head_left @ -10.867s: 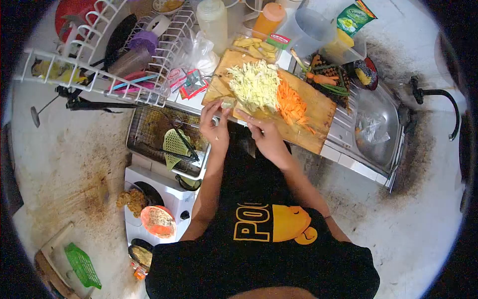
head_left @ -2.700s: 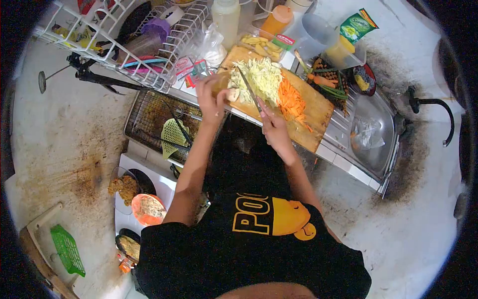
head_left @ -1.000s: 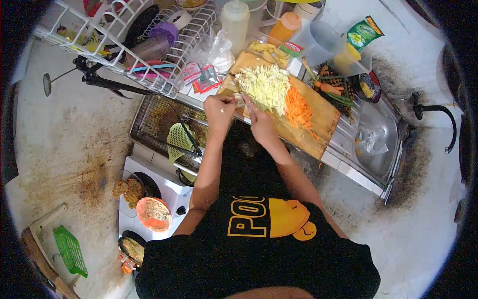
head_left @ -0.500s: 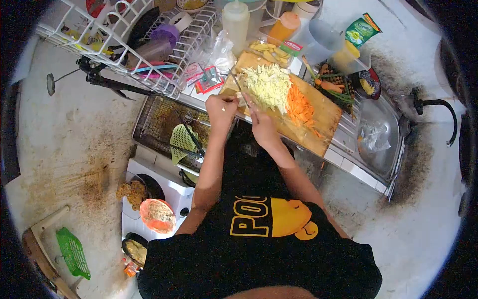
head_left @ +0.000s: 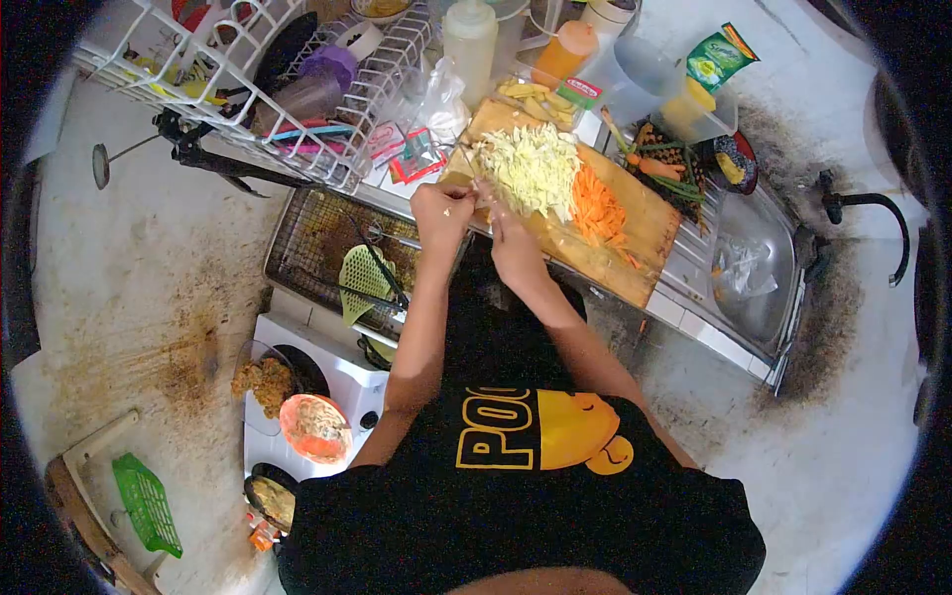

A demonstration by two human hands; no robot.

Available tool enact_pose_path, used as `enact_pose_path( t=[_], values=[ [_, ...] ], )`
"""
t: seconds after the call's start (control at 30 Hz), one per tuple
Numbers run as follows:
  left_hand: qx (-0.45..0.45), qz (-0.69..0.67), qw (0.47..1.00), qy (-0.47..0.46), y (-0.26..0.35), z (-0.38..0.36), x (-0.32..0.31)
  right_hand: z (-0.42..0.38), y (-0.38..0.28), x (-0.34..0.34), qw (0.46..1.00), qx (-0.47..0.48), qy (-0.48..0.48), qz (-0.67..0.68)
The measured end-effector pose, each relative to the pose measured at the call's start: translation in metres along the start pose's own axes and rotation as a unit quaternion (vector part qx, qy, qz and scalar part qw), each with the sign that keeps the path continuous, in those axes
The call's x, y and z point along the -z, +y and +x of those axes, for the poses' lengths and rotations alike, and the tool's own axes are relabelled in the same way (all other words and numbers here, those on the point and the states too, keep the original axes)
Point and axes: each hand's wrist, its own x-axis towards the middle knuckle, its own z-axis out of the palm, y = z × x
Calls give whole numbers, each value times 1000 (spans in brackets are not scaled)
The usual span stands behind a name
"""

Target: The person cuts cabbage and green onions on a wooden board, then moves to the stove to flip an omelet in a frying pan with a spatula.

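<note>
My right hand [head_left: 508, 223] is closed round a knife [head_left: 468, 159], its thin blade pointing away from me over the left end of the wooden cutting board [head_left: 645, 248]. Close beside it, my left hand [head_left: 442, 213] is closed, fingertips pinched at the board's near left edge. Between the two hands is a small pale piece, too hidden to name. Shredded pale cabbage [head_left: 531, 169] lies heaped on the board, right of the knife. Against that heap rests a pile of carrot strips [head_left: 597, 206].
A sink [head_left: 759, 273] with a black tap [head_left: 878, 203] lies right of the board. Behind stand a squeeze bottle [head_left: 468, 50] and a tub of yellow pieces [head_left: 535, 101]. A white dish rack [head_left: 377, 74] is at upper left; a stove [head_left: 307, 347] with an orange bowl [head_left: 315, 428] is lower left.
My right hand has shifted slightly left with the knife, bringing it closer to my left hand. My left hand stays almost in place; the vegetable heaps look the same.
</note>
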Motion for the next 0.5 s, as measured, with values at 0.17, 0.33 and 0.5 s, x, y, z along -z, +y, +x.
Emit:
enact_pose_path(
  t=[0.17,0.33,0.5],
  values=[
    [20,19,999,-20,9,0,6,10,-15,8,984,-157,-89,-7],
    [16,-24,1000,-6,-2,1,0,7,14,2,999,-14,-10,38],
    [1,14,1000,-12,-2,0,1,5,-19,16,985,-139,-104,3]
  ],
)
